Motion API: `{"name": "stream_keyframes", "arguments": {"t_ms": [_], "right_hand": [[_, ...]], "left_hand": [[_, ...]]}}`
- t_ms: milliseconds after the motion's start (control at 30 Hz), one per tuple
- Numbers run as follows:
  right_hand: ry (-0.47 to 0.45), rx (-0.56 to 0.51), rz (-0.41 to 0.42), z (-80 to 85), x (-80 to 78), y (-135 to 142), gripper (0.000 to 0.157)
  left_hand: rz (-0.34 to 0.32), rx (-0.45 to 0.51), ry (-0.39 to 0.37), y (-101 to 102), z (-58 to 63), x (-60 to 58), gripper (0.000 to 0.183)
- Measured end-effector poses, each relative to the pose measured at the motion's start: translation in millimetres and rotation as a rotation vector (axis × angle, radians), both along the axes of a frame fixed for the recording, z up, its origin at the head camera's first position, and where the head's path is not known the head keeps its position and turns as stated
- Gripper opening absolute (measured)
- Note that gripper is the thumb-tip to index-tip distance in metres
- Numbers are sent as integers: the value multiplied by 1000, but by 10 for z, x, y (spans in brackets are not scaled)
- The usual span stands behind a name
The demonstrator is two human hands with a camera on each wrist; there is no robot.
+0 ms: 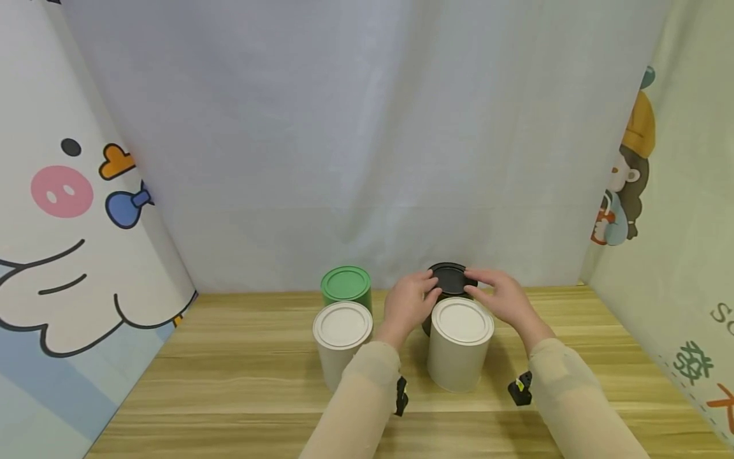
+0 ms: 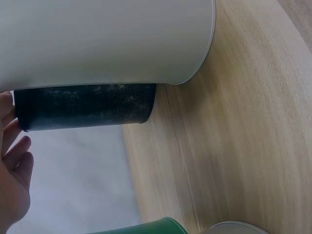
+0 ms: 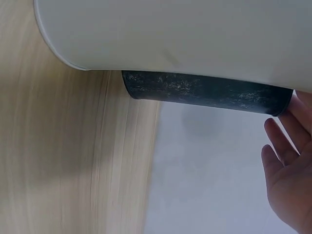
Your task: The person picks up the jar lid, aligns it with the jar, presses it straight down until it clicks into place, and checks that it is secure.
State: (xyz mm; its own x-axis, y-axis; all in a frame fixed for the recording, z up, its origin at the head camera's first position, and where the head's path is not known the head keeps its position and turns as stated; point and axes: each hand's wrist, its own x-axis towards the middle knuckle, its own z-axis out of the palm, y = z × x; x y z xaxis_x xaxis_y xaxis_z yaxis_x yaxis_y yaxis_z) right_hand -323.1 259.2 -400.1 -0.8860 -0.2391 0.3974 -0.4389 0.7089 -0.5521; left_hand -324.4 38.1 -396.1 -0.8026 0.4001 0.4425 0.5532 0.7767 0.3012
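Observation:
A black can (image 1: 450, 279) with a flat round lid stands behind a white can (image 1: 461, 344). My left hand (image 1: 406, 305) holds the left side of its lid rim with thumb and fingers. On the opposite side, my right hand (image 1: 503, 298) grips the rim likewise. In the left wrist view, the left fingers (image 2: 12, 127) meet the top end of the black can (image 2: 85, 108). The right wrist view has the right fingers (image 3: 288, 131) at the same end, the other fingers loosely bent. The white can hides much of the black one.
Left of my left hand, a second white can (image 1: 342, 331) stands before a green can (image 1: 346, 284). All stand on a wood-grain table (image 1: 241, 370). A pale curtain (image 1: 344, 127) hangs behind, and printed cloth panels (image 1: 676, 268) flank both sides.

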Motion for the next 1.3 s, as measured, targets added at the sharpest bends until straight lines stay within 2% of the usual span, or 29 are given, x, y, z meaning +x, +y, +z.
{"name": "stream_keyframes", "arguments": {"t_ms": [167, 433, 700, 1100, 1300], "right_hand": [[17, 38, -3, -18, -11, -4, 36], [51, 119, 6, 15, 8, -6, 36], [67, 183, 15, 68, 15, -26, 36], [75, 153, 18, 53, 26, 11, 34], [65, 129, 27, 51, 22, 16, 33]], "left_hand": [[-5, -30, -8, -3, -1, 1, 32], [-36, 0, 3, -23, -25, -20, 32], [-18, -24, -57, -13, 27, -21, 32], [-21, -61, -54, -8, 32, -18, 33], [-29, -34, -65, -22, 34, -8, 33]]}}
